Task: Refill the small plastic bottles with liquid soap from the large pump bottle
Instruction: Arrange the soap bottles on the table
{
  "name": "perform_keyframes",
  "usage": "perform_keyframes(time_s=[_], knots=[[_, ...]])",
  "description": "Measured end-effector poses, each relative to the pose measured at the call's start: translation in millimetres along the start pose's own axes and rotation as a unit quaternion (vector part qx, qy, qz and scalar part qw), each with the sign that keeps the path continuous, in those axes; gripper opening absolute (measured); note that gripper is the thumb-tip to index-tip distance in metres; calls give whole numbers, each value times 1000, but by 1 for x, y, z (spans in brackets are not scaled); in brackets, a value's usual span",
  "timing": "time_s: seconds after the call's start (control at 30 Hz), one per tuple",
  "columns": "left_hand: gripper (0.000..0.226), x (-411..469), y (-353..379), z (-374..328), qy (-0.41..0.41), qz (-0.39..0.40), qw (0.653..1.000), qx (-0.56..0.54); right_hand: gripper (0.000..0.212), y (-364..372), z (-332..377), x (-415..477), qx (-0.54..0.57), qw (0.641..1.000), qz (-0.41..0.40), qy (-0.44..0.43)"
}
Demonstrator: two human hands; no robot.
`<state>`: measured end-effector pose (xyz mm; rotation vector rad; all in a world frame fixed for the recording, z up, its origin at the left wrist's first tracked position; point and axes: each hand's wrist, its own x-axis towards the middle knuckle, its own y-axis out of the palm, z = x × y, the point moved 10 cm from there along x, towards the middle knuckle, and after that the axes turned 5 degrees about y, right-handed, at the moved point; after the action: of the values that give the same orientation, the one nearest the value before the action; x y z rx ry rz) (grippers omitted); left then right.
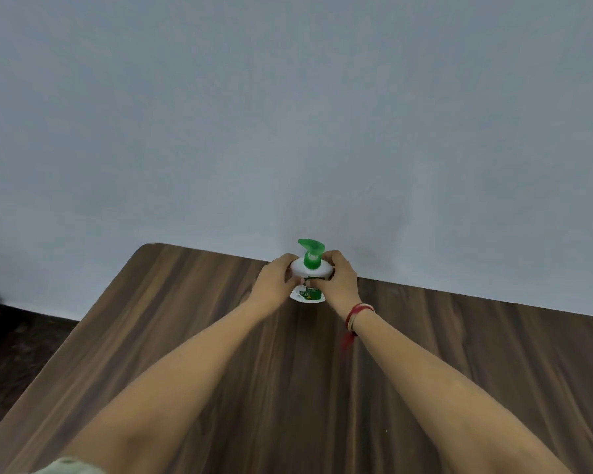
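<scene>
Left hand (pixel 274 281) and right hand (pixel 338 280) both grip the pump bottle (pixel 311 268) upright on the tabletop (pixel 185 319), just beside the wall (pixel 288 114).

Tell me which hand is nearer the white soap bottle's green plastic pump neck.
Right. The right hand grips the white soap bottle beside the green pump neck; the left hand holds its shoulder's left edge, farther off.

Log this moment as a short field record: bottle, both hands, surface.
pump bottle: white, green pump, upright on table, near wall
left hand: grips bottle's left side
right hand: grips bottle's right side; red thread band on wrist
table: dark wood grain
</scene>
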<state>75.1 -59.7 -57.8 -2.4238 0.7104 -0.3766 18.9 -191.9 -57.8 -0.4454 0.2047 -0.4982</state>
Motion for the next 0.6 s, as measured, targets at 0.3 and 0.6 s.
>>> perform_keyframes(time_s=[0.3, 0.6], knots=[[30, 22, 2, 4, -3, -14, 1000, -13, 44, 0, 2, 22, -40, 999, -25, -19], [56, 9, -3, 8, -49, -38, 998, 4, 71, -4, 6, 19, -27, 999, -4, 28]])
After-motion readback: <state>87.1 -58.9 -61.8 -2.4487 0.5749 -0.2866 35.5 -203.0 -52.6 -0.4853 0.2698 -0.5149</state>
